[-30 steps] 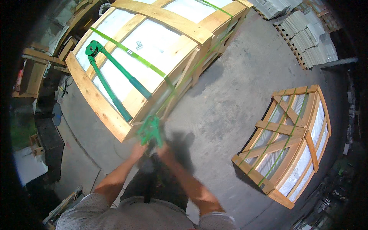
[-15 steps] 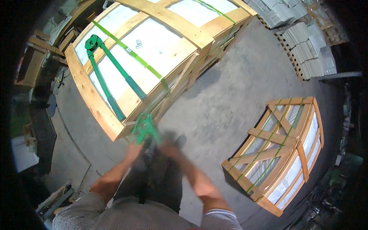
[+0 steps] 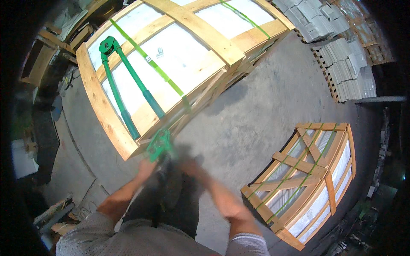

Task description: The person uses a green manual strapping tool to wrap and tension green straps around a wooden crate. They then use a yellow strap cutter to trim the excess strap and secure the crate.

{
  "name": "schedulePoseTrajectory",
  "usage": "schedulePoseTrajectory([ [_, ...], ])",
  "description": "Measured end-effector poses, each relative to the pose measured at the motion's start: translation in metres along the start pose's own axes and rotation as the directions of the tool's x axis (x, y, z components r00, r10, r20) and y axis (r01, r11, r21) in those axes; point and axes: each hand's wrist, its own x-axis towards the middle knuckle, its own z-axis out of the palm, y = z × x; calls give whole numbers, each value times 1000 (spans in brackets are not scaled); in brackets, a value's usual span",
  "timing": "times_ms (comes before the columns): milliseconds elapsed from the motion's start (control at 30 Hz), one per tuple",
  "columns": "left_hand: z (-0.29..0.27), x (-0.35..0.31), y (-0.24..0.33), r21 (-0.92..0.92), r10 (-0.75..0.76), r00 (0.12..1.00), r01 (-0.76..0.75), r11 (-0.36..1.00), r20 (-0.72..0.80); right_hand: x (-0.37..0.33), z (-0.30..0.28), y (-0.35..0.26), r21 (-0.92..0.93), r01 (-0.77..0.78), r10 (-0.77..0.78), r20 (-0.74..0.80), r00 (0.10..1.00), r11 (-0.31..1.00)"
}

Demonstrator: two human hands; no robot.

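Crate (image 3: 205, 30) of pale, knotty slats stands beside the angular green tool (image 3: 159, 146) clamped in the left hand (image 3: 147, 166); the right hand (image 3: 191, 167) is too blurred to tell.

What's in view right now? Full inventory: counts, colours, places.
Large crate: 1, pale wood around white panels, upper middle
Hand tool: 1, green, blurred, by the large crate's near corner
Long-handled tool: 1, green, lying on the large crate
Small crate: 1, pale wood, white contents, lower right
Straps: at least 4, green, across both crates
Sheet stacks: at least 2, grey-white, upper right
Wooden clutter: count unclear, brown, upper left
Floor: 1, grey, around the crates
Shirt: 1, grey, lower edge
Trousers: 1 pair, dark, lower middle
Left hand: 1, bare, at the hand tool
Right hand: 1, bare, blurred, right of it
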Motion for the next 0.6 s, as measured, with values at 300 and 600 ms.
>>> schedulePoseTrajectory([
  [300, -27, -2, 16, 68, -95, 995, 94, 993, 18, -18, -8, -26, 484, -325, 431, -124, 894, 812],
  [600, -17, -34, 9, 115, -19, 995, 31, 993, -102, -61, 13, -40, 274, -512, 568, -196, 799, 814],
])
